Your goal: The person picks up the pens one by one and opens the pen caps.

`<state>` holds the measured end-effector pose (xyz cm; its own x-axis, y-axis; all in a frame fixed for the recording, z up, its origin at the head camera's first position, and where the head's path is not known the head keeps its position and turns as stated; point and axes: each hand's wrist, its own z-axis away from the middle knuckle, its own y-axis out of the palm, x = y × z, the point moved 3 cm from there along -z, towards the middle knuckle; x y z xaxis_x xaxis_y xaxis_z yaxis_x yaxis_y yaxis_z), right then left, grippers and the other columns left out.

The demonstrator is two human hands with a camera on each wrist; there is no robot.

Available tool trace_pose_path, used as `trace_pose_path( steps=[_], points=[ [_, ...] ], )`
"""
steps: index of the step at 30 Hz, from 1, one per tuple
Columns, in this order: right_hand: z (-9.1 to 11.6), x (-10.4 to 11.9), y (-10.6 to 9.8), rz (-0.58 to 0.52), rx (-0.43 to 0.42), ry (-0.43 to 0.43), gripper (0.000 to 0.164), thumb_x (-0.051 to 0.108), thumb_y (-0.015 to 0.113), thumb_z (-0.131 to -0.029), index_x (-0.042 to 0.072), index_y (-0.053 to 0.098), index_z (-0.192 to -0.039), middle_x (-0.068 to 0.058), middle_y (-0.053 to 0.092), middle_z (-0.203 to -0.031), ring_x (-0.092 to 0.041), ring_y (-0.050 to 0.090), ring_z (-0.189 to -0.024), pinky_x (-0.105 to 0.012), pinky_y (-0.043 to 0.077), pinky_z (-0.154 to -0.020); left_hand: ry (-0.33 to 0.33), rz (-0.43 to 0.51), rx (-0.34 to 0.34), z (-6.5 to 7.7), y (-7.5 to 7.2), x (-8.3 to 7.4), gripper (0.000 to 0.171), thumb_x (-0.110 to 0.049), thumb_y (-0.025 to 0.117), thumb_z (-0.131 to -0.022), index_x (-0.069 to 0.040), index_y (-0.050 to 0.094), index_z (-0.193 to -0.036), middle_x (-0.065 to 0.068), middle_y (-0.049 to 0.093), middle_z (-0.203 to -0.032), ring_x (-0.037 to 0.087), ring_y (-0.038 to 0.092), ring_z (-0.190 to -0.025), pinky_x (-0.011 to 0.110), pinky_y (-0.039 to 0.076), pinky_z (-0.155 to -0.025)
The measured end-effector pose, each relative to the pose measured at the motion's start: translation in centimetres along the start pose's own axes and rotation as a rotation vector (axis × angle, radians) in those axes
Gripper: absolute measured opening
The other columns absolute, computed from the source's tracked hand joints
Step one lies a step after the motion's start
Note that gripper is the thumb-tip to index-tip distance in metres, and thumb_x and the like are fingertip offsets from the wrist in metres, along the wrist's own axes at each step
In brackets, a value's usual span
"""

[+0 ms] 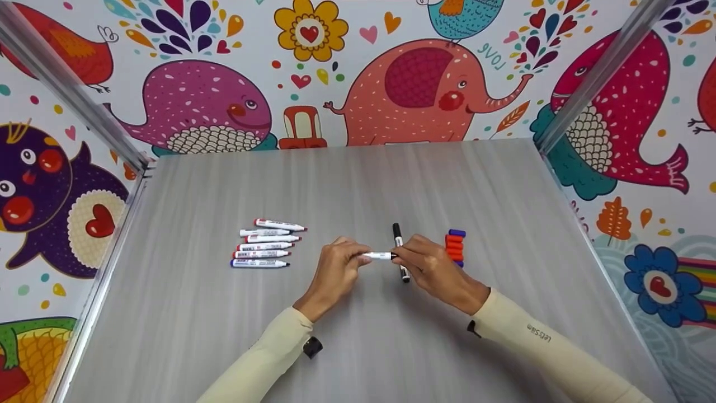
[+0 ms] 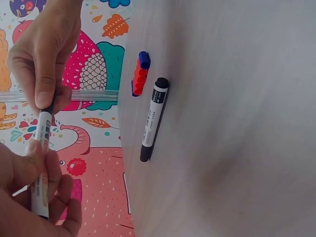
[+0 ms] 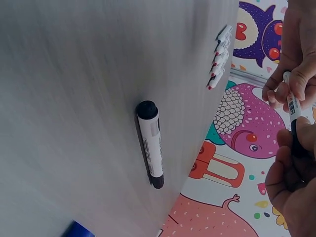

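Between both hands is a white marker with a black cap, raised off the table. The left hand grips its white barrel, fingers curled round it in the left wrist view. At the other end, the right hand pinches the black cap between thumb and fingers. A second white marker, black at both ends, lies on the table below the right hand, which partly hides it in the head view.
Several uncapped markers, most with red tips, lie in a row on the left of the grey table. Right of the hands, loose red caps and a blue cap sit in a column. Cartoon-printed walls border the table.
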<state>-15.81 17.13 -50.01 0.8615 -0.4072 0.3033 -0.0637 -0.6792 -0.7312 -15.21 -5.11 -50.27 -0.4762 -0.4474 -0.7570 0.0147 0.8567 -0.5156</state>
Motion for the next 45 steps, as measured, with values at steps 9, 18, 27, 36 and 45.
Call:
trace_pose_path(
  steps=[9, 18, 27, 36, 45],
  points=[
    [-0.3, 0.6, -0.4, 0.098, 0.002, -0.094, 0.019, 0.002, 0.082, -0.097, -0.002, 0.079, -0.115, -0.006, 0.073, -0.097, -0.017, 0.065, -0.087, -0.025, 0.062, -0.079, -0.039, 0.054, 0.052, 0.1, -0.4, 0.0, 0.010, -0.003, 0.077, -0.100, -0.001, 0.086, -0.102, 0.001, 0.072, -0.077, 0.012, 0.059, -0.076, 0.027, 0.048, -0.068],
    [-0.3, 1.3, -1.0, 0.230, -0.013, -0.194, 0.026, 0.016, 0.059, -0.115, -0.002, 0.077, -0.116, -0.008, 0.071, -0.099, -0.020, 0.064, -0.091, -0.026, 0.062, -0.080, -0.202, 0.181, 0.186, -0.4, -1.1, -0.4, 0.014, -0.001, 0.072, -0.103, 0.000, 0.086, -0.103, 0.001, 0.069, -0.074, 0.008, 0.051, -0.067, 0.025, 0.040, -0.063],
    [-0.7, 1.0, -0.8, -0.145, 0.239, 0.204, 0.016, 0.009, 0.074, -0.105, 0.002, 0.077, -0.120, -0.003, 0.068, -0.094, -0.013, 0.059, -0.083, -0.026, 0.057, -0.069, 0.040, -0.017, 0.049, -0.5, -1.0, -1.0, 0.006, -0.007, 0.083, -0.095, -0.002, 0.086, -0.098, 0.002, 0.076, -0.085, 0.016, 0.063, -0.085, 0.031, 0.054, -0.072],
    [-0.8, 0.8, -0.6, -0.192, 0.224, 0.281, 0.007, -0.001, 0.074, -0.102, 0.001, 0.078, -0.108, -0.009, 0.070, -0.083, -0.014, 0.057, -0.075, -0.029, 0.054, -0.065, 0.152, -0.106, 0.038, 0.3, -0.2, -1.5, 0.009, -0.004, 0.079, -0.099, -0.002, 0.084, -0.106, 0.003, 0.071, -0.087, 0.019, 0.062, -0.091, 0.033, 0.057, -0.079],
    [-0.7, 1.8, -0.5, 0.143, 0.037, 0.056, 0.020, -0.008, 0.085, -0.091, -0.001, 0.077, -0.107, -0.007, 0.067, -0.086, -0.020, 0.060, -0.079, -0.029, 0.058, -0.070, 0.031, -0.019, 0.061, -0.1, -0.4, -1.8, 0.010, 0.000, 0.076, -0.100, -0.002, 0.085, -0.103, 0.003, 0.072, -0.080, 0.015, 0.060, -0.081, 0.031, 0.052, -0.071]
  ],
)
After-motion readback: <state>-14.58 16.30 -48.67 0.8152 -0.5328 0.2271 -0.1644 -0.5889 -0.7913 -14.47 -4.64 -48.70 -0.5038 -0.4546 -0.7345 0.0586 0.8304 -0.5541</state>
